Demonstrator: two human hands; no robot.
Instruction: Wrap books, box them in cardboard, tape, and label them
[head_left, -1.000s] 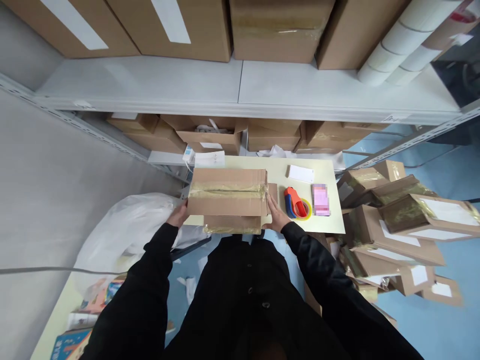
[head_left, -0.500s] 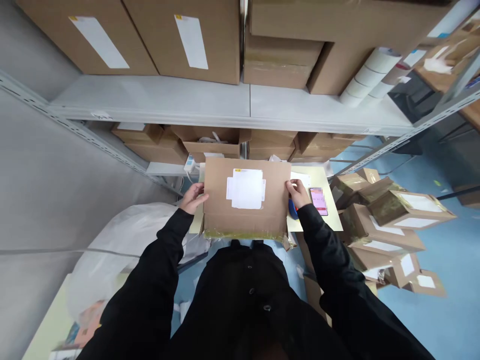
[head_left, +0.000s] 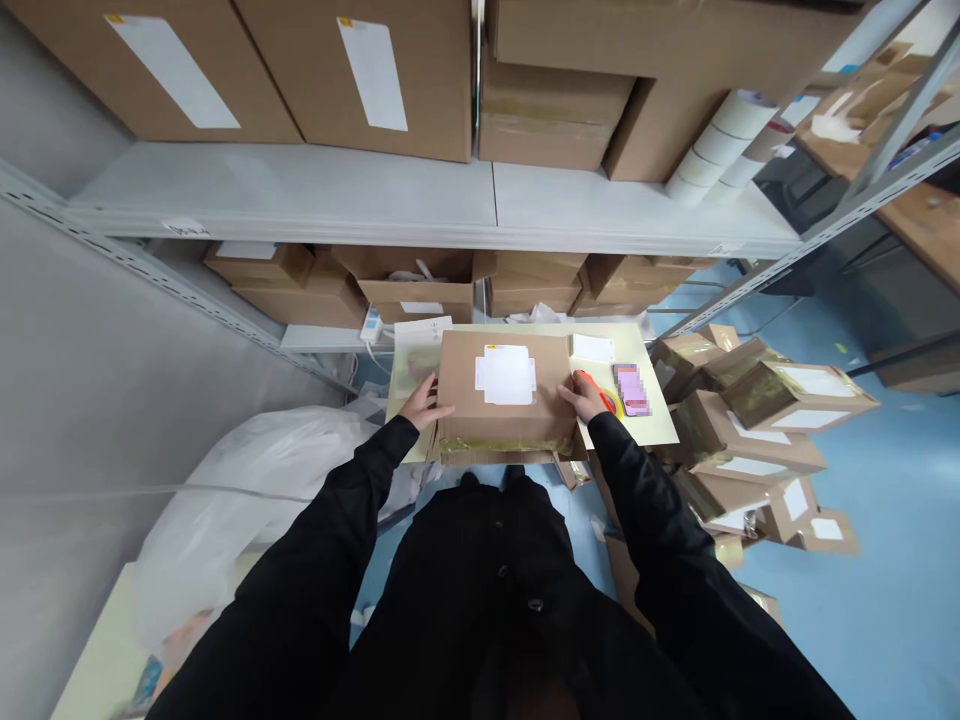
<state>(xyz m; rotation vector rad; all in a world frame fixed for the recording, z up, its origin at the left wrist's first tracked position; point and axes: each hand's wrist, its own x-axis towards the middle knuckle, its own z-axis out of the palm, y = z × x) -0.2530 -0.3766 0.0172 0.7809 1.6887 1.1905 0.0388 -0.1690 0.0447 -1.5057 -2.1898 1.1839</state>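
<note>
The left hand (head_left: pixel 425 403) lies against the left end of a brown cardboard box (head_left: pixel 503 376), fingers spread over its edge, while the right hand (head_left: pixel 584 398) touches the box's opposite end with bent fingers, so that the box sits between the two. The box rests at the near side of a pale yellow counter (head_left: pixel 654 425), a white label (head_left: pixel 506 375) on its upper face and shiny tape along its near edge. Around the box's center, a sheet of white paper (head_left: pixel 421 329) lies toward eleven o'clock and a small white item (head_left: pixel 592 348) toward two o'clock. At three o'clock, just beside the right hand and partly hidden by it, is a red tape dispenser (head_left: pixel 592 381) with a yellow roll; past it lies a phone (head_left: pixel 631 388) with a pink screen. Farther off, at about four o'clock, taped cartons (head_left: pixel 757 440) are piled up.
</note>
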